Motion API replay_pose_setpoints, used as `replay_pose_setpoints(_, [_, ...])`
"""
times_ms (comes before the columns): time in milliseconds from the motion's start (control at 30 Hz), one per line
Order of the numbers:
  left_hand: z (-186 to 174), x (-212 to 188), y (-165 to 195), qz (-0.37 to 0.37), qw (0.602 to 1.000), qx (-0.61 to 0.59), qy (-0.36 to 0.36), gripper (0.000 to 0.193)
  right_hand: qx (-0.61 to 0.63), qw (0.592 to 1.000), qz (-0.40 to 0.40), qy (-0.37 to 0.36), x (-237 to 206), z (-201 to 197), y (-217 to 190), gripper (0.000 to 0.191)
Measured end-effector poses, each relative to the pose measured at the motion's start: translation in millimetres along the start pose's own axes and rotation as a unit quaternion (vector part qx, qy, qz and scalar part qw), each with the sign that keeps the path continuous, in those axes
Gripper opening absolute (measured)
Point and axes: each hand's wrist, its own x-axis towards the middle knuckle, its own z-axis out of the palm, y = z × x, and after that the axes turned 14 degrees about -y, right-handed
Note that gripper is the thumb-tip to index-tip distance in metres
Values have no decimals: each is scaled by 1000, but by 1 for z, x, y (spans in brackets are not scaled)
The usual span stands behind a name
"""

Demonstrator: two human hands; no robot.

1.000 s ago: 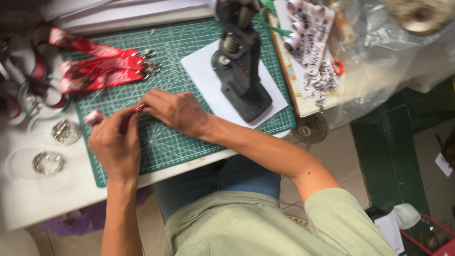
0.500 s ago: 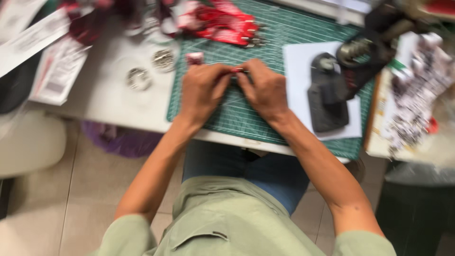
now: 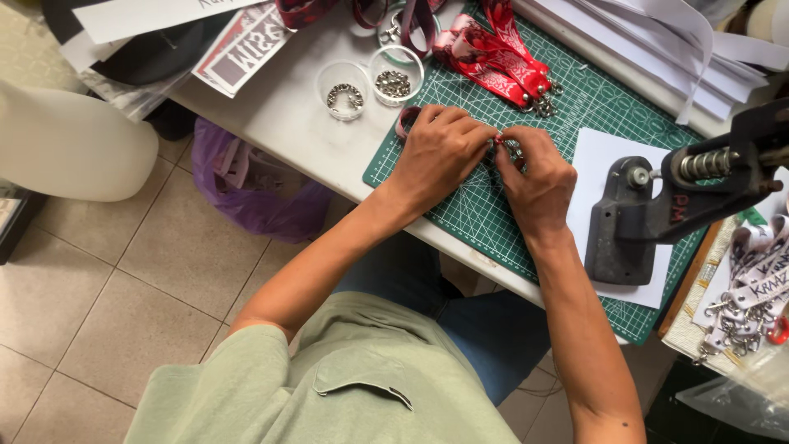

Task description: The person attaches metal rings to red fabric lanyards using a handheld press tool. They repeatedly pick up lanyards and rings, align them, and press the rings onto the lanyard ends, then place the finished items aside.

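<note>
Below me the white table runs across the top of the view, and on it lies the green cutting mat where I work. On a white sheet of paper at the mat's right end stands a dark hand press, its lever arm reaching off to the right. Beyond my hands, at the far edge of the mat, a bundle of red lanyards lies with its metal clips pointing right; a heap of white lanyards sits off the mat past the press. Left of the mat are two small clear round tubs holding metal parts. My left hand and my right hand meet at the middle of the mat, fingertips pressed together on a small red lanyard end with a bit of metal fitting beside it; both hands are pinched shut on it, and my fingers hide most of the piece. A loop of pinkish strap peeks out just behind my left hand.
</note>
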Motion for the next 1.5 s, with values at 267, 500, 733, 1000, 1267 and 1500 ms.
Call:
replay_pose_setpoints(267, [-60, -17, -37, -57, 998, -28, 21, 36, -71, 992, -74, -68, 3, -3, -3, 15])
replay_pose_setpoints(500, [-94, -11, -88, -110, 984, 137, -26, 9, 20, 993, -39, -110, 5, -8, -1, 21])
replay_pose_setpoints(733, [-69, 3, -112, -99, 973, 183, -102, 4, 141, 986, 9, -87, 8, -5, 13, 17])
replay_pose_setpoints(1000, [-61, 8, -124, -89, 954, 252, -135, 2, 130, 988, -8, -82, 9, -2, 14, 13])
replay_pose_setpoints(1267, [-88, 12, -101, -118, 949, 254, -144, 11, 141, 988, -27, -55, 7, 1, 13, 12])
replay_pose_setpoints(1500, [-95, 1, -48, -25, 998, 30, -54, 8, 208, 976, 52, -39, 9, 6, 16, 14])
